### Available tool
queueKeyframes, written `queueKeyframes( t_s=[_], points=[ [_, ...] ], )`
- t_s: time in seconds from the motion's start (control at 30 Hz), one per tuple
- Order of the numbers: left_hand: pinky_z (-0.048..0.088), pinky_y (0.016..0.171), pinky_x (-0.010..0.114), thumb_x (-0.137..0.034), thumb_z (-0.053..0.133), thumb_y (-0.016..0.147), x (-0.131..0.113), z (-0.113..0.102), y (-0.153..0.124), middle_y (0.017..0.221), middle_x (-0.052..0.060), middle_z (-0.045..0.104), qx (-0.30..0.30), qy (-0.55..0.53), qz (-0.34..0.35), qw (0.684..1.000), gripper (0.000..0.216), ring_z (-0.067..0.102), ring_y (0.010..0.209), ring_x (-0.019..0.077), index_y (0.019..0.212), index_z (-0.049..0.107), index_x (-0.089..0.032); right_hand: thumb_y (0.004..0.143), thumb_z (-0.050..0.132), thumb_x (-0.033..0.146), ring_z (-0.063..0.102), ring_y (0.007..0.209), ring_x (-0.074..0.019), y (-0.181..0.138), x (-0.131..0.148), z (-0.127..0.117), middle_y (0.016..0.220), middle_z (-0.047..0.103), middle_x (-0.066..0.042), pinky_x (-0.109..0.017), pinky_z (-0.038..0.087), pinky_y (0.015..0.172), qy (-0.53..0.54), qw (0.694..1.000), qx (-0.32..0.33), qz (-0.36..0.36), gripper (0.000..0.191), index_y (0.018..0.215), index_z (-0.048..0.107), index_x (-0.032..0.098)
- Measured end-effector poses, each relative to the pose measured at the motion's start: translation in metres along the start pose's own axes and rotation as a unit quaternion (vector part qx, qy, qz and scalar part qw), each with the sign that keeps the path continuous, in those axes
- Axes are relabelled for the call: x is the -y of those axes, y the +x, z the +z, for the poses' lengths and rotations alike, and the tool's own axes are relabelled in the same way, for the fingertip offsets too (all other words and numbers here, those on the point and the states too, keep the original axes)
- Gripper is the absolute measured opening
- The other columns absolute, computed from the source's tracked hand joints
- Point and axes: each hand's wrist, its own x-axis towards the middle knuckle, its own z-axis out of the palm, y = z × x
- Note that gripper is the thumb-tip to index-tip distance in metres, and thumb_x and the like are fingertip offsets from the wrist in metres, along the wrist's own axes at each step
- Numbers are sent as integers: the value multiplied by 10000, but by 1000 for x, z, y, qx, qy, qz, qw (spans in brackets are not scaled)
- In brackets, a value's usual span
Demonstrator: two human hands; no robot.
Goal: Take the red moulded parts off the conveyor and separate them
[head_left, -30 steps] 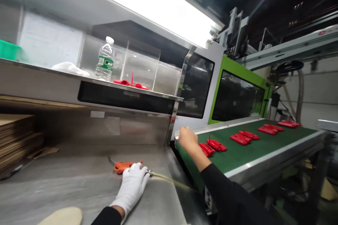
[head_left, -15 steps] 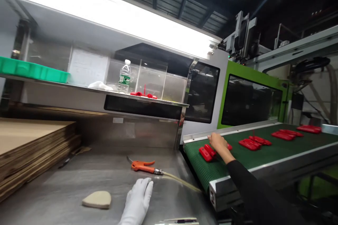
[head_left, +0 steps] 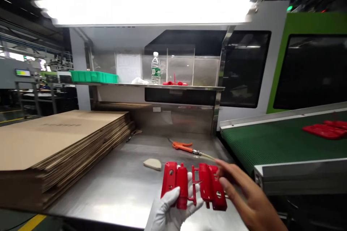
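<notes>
— Holding what, exactly, at that moment?

— My left hand (head_left: 173,205), in its white cloth glove, had the red moulded plastic part (head_left: 193,186), two flat hinged-looking halves joined by a thin red runner, gripped from below. The gloved fingers (head_left: 189,187) were curled up around the left half, clenched on it. The part sat above the near edge of the steel desk (head_left: 119,184), tilted up towards me.

— And your right hand?

— My bare right hand (head_left: 238,191) was just beside the right half, its fingers spread and loose. Whether the tips touched the plastic I could not tell; the hand was blurred.

— Which step would you call it?

— I judged it the start of checking or separating the piece: it was off the green ribbed conveyor belt (head_left: 276,140), in front of me, and not yet split. The next move, I reckoned, called for the right hand to close on the other half so both sides were braced.

— How were your arms set?

— Both forearms came up from below, the left palm up under the part, the right reaching in from the side. The orange-handled air blow gun (head_left: 183,147) lay untouched further back on the desk.
</notes>
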Motion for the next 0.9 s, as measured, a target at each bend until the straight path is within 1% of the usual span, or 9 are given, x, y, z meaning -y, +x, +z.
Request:
queueKeyframes(
  t_s=[0.07, 0.1, 0.2, 0.27, 0.37, 0.47, 0.63, 0.8, 0.9],
  points=[
    [455, 1019, 625, -120, 481, 948, -10, -3, -16, 1214, 166, 701, -9, 4, 0, 1000, 305, 610, 1177, 398, 1057, 766, -101, 916, 572, 530, 476, 1285, -230, -5, -9, 0, 1438, 477, -18, -366, 399, 1070, 97, 989, -49, 95, 543, 1413, 434, 360],
    [475, 1001, 611, -102, 474, 948, -12, -5, -21, 1236, 166, 688, -15, 11, 1, 1000, 313, 598, 1190, 406, 1054, 769, -107, 899, 602, 536, 490, 1278, -241, -7, -12, 1, 1446, 475, -40, -386, 417, 1057, 180, 972, -37, 147, 591, 1425, 424, 337],
    [500, 977, 591, -41, 518, 915, -15, -15, -25, 1279, 150, 662, -30, 42, 12, 999, 321, 573, 1214, 413, 1080, 766, -160, 913, 626, 485, 649, 1041, -222, -12, -9, 12, 1214, 651, -123, -328, 531, 843, 434, 868, 100, 218, 516, 1341, 545, 210],
    [484, 983, 619, -120, 558, 923, -16, -25, -24, 1270, 157, 661, -1, 23, 17, 1000, 273, 575, 1208, 414, 1097, 762, -176, 944, 605, 441, 678, 865, -177, -14, -2, 17, 1020, 705, -114, -262, 521, 705, 490, 835, 144, 204, 390, 1227, 639, 174],
    [378, 998, 741, -387, 519, 955, -20, -36, -22, 1283, 192, 636, 47, -57, -14, 997, 369, 562, 1213, 440, 1151, 736, -162, 936, 627, 431, 638, 732, -122, -13, 8, 19, 873, 687, -68, -222, 488, 641, 497, 835, 138, 193, 327, 1130, 686, 174],
    [284, 1005, 802, -529, 483, 932, -24, -35, -24, 1303, 218, 619, 7, -72, -45, 996, 510, 520, 1255, 461, 1160, 717, -138, 940, 622, 426, 581, 624, -85, -14, 8, 17, 767, 638, -36, -221, 490, 621, 493, 831, 131, 223, 307, 1011, 697, 137],
    [363, 1031, 717, -418, 527, 922, -22, -18, -29, 1311, 201, 637, -82, 0, -35, 996, 466, 490, 1309, 410, 1311, 585, -169, 946, 598, 435, 614, 585, -132, -13, -2, 17, 678, 628, -47, -245, 507, 548, 499, 816, 123, 264, 347, 971, 674, 98],
    [409, 1029, 663, -406, 462, 923, -16, -6, -28, 1212, 106, 712, -57, 220, -15, 974, 396, 489, 1325, 360, 1250, 629, -260, 920, 649, 405, 618, 562, -122, -11, -13, 16, 676, 649, -36, -228, 524, 505, 515, 796, 103, 301, 305, 955, 673, 103],
    [324, 1093, 652, -349, 509, 895, -13, 5, -29, 1136, 60, 744, -45, 304, -14, 951, 301, 373, 1414, 318, 1112, 710, -291, 887, 701, 365, 621, 543, -119, -15, -24, 11, 669, 671, -16, -229, 533, 489, 525, 782, 83, 325, 228, 892, 673, 139]
  ],
)
